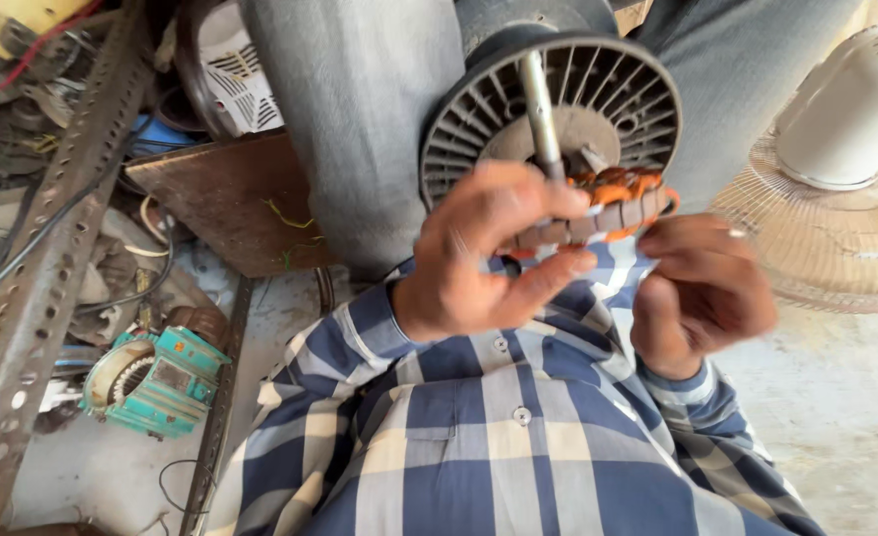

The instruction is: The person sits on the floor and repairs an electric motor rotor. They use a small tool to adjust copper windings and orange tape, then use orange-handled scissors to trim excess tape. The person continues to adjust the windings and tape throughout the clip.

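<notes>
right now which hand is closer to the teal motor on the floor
Left. The left hand grips the copper-wound stator nearer the teal motor; the right hand is on the stator's far side, farther away.

Copper-orange windings are gleaming on the stator [598, 210]; its steel shaft [541, 114] is shining smooth. At nine o'clock, the perforated angle iron [37, 268] is looking dull and rusty.

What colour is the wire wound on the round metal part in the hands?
Orange copper-coloured wire winding, seen in the head view.
</notes>
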